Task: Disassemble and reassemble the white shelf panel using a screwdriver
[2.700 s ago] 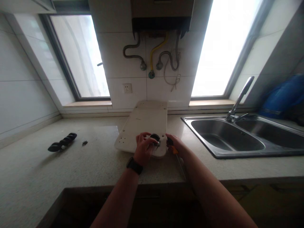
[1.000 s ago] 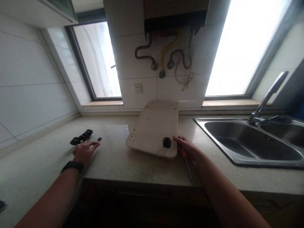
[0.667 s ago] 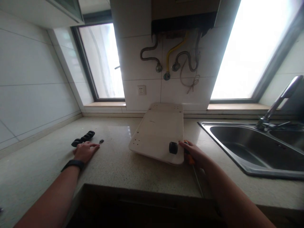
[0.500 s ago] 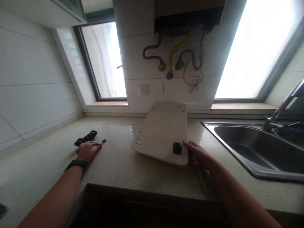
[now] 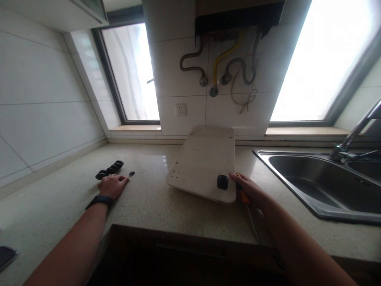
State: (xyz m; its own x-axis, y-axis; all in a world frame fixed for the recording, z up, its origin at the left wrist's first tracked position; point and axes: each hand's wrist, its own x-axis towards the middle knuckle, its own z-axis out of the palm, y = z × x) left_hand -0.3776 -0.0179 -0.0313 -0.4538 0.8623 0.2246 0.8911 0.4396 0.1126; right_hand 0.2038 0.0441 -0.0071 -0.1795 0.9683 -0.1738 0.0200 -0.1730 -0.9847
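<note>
Screws, left of centre, just up-right of my left hand, the nearer; pinch near closed, can't tell on what. Right hand wraps screwdriver.

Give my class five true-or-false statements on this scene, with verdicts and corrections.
1. The right hand holds a screwdriver with orange on it. True.
2. A black fitting sits on the pale board. True.
3. The screwdriver is left of the pale board. False: it is on the right side.
4. The row of black parts lies beyond the left hand. True.
5. The left hand touches the pale board. False: it is by the small dark pieces on the counter.
</note>
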